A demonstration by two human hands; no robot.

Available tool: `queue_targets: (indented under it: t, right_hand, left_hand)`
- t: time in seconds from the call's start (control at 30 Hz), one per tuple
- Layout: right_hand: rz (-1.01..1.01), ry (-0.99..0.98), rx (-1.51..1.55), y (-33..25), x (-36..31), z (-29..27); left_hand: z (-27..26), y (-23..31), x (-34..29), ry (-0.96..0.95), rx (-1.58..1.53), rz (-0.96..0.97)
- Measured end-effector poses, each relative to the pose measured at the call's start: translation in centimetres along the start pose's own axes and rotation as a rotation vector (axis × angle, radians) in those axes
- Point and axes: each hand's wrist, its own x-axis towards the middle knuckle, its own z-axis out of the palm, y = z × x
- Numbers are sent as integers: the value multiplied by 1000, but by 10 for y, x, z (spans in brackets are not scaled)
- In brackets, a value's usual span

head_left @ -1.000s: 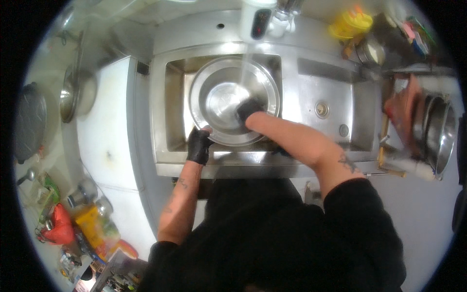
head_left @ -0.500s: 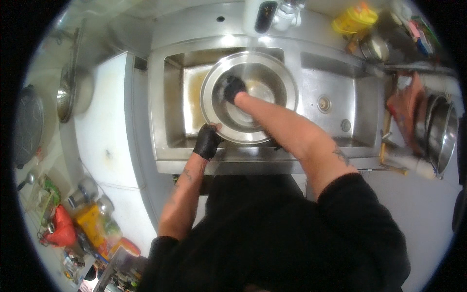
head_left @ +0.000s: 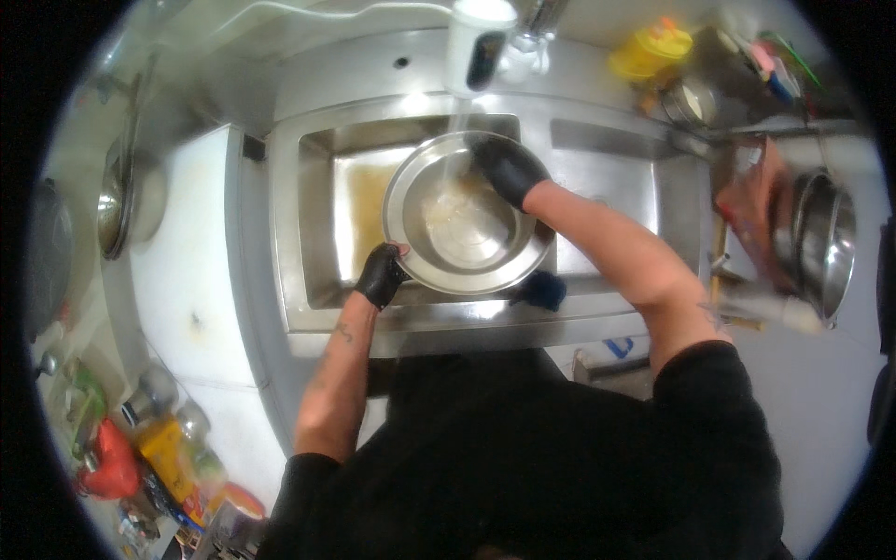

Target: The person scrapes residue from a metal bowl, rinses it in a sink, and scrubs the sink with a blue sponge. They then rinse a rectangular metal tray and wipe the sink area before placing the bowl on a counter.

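A wide steel basin [head_left: 406, 266] sits in the left sink bowl, its right side reaching over the divider. My left hand [head_left: 381, 273], in a black glove, is closed on the near left part of its rim, with a bare thumb tip showing on top. Across the basin, my gloved right hand [head_left: 511, 175] lies over the far right rim, fingers bent around it; the fingertips are blurred. Water [head_left: 457, 140] runs down from a white tap unit [head_left: 478, 47] into the basin, and shallow water ripples on its bottom. A dark blue cloth [head_left: 541, 291] rests by the basin's near right edge.
The right sink bowl [head_left: 635, 187] adjoins at the right. Stacked steel bowls [head_left: 826, 247] stand beyond it, near a yellow container [head_left: 651, 51] at the back. A white cabinet top [head_left: 191, 252] runs along the left, with a red bag [head_left: 112, 462] and other goods nearby.
My right hand has moved from inside the basin to its far right rim. The basin's position has shifted slightly nearer. More of the dark blue cloth shows, and my left hand keeps hold of the rim.
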Motion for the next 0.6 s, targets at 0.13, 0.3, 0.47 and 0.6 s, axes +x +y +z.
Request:
queue_targets:
  t: [0.13, 0.3, 0.47, 0.6]
  right_hand:
    - [48, -64, -176, -25, 28, 25]
    - [-120, -106, 107, -65, 20, 56]
    - [529, 57, 937, -56, 26, 16]
    - [535, 225, 1280, -50, 37, -3]
  left_hand:
    - [20, 3, 6, -29, 19, -90]
    - [31, 11, -4, 52, 34, -73]
    - [8, 31, -32, 304, 318, 89]
    - [-17, 43, -41, 460, 648, 215]
